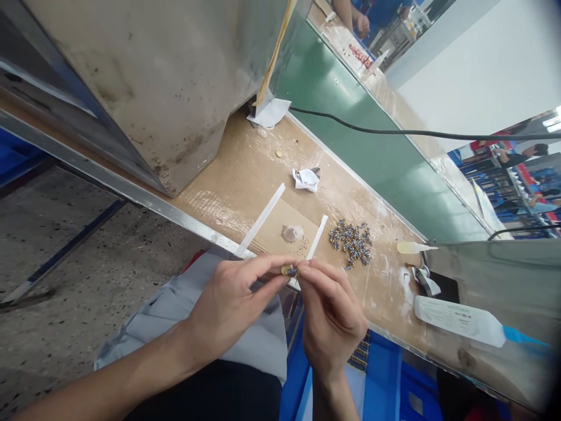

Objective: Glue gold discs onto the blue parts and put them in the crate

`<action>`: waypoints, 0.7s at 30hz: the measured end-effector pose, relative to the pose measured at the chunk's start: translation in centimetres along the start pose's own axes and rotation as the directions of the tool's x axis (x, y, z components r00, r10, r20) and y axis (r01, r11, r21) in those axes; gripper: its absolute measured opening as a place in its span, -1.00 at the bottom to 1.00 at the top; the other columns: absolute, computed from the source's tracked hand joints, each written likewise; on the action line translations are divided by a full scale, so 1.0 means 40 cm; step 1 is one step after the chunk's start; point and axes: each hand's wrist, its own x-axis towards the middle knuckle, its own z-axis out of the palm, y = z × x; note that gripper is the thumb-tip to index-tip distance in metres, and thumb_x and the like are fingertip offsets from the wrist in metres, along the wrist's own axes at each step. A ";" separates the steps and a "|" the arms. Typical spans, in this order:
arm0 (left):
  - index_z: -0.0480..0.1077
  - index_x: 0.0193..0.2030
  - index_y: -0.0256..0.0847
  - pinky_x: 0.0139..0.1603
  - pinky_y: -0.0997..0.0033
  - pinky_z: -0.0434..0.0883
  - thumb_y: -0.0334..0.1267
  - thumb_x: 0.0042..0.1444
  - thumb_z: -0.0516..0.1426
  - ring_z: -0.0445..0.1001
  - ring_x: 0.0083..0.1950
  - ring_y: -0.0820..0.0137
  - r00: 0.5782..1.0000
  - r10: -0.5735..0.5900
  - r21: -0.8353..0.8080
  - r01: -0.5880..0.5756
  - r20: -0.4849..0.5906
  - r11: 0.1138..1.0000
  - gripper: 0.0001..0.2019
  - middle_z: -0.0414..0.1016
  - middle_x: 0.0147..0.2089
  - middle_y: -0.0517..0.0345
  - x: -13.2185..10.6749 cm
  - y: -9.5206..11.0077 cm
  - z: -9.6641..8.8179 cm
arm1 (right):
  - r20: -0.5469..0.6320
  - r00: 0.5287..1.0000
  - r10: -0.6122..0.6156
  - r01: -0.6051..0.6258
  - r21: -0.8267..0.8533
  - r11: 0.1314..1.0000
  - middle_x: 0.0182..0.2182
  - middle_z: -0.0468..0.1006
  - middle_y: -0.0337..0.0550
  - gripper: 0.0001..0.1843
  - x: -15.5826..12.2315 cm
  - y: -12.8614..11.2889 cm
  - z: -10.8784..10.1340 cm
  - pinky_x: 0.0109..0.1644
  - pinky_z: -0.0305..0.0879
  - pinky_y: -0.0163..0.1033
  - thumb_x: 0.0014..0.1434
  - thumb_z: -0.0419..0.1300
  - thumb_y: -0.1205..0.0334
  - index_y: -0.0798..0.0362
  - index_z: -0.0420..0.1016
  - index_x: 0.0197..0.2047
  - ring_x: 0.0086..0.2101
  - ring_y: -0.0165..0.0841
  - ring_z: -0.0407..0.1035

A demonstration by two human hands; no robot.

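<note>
Here, left hand (228, 304) and right hand (331, 318) raised together just off the near edge of the workbench (245, 175), fingertips meeting. Small brass-coloured part (287, 269) pinched between left thumb and forefinger; right fingertips closed on its bluish end, apparently for steadying at close view. Heap of similar blue-and-brass pieces (352, 241) on the bench just beyond the right hand, within easy reach. Two white strips (262, 220) flat on the cardboard surface beside a small clear cap (292, 233). Crumpled white paper (305, 179) farther back. Flat white squeeze bottle (460, 320) lying to the right. Green conveyor belt (372, 152) behind; another person's hand (362, 24) at its far end.
</note>
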 end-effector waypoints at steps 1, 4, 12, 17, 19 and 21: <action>0.73 0.22 0.12 0.11 0.77 0.61 -0.46 0.43 0.36 0.84 -0.01 0.55 1.000 0.006 0.010 -0.006 -0.003 1.000 -0.62 0.87 0.04 0.50 0.000 0.003 0.001 | -0.002 1.000 0.001 -0.001 -0.003 1.000 0.03 0.77 -0.15 -0.68 -0.001 0.000 -0.002 0.09 0.71 -0.25 0.48 0.44 0.51 -0.10 0.81 0.13 0.01 -0.31 0.70; 0.72 0.23 0.13 0.12 0.75 0.61 -0.48 0.43 0.36 0.84 0.00 0.54 1.000 0.026 0.034 -0.025 -0.002 0.999 -0.60 0.87 0.05 0.50 -0.002 0.007 0.002 | -0.012 1.000 0.002 -0.002 -0.012 1.000 0.04 0.77 -0.16 -0.69 -0.004 0.002 -0.004 0.10 0.72 -0.24 0.48 0.44 0.49 -0.11 0.81 0.13 0.01 -0.31 0.70; 0.71 0.22 0.03 0.14 0.64 0.67 -0.51 0.40 0.39 0.86 -0.04 0.45 0.994 0.104 0.114 -0.101 -0.024 0.988 -0.61 0.87 0.03 0.38 -0.007 0.007 0.011 | -0.028 1.000 -0.014 0.013 -0.030 0.999 0.01 0.78 -0.14 -0.71 -0.007 0.005 -0.007 0.00 0.75 -0.19 0.49 0.45 0.46 -0.13 0.81 0.11 -0.02 -0.25 0.72; 0.65 0.26 -0.03 0.16 0.59 0.68 -0.49 0.45 0.36 0.85 -0.03 0.42 0.975 0.221 0.217 -0.211 -0.023 0.953 -0.65 0.86 0.07 0.29 -0.011 0.002 0.015 | 0.000 0.994 -0.112 0.112 -0.088 0.990 0.02 0.77 -0.12 -0.63 -0.005 0.001 -0.013 0.07 0.75 -0.16 0.47 0.41 0.56 -0.08 0.80 0.15 -0.03 -0.25 0.73; 0.61 0.29 -0.06 0.15 0.57 0.69 -0.47 0.49 0.33 0.85 -0.01 0.39 0.962 0.274 0.269 -0.261 -0.014 0.927 -0.67 0.85 0.10 0.26 -0.014 0.000 0.015 | 0.012 0.989 -0.149 0.149 -0.101 0.984 0.04 0.77 -0.11 -0.60 -0.005 -0.002 -0.016 0.10 0.75 -0.16 0.46 0.39 0.61 -0.05 0.80 0.16 -0.03 -0.25 0.73; 0.57 0.31 -0.11 0.14 0.53 0.70 -0.46 0.53 0.30 0.86 0.01 0.36 0.945 0.328 0.326 -0.309 -0.004 0.893 -0.69 0.85 0.10 0.20 -0.016 0.000 0.016 | 0.024 0.985 -0.169 0.171 -0.111 0.979 0.05 0.77 -0.10 -0.58 -0.004 -0.004 -0.019 0.11 0.74 -0.16 0.45 0.39 0.63 -0.03 0.80 0.17 -0.02 -0.24 0.73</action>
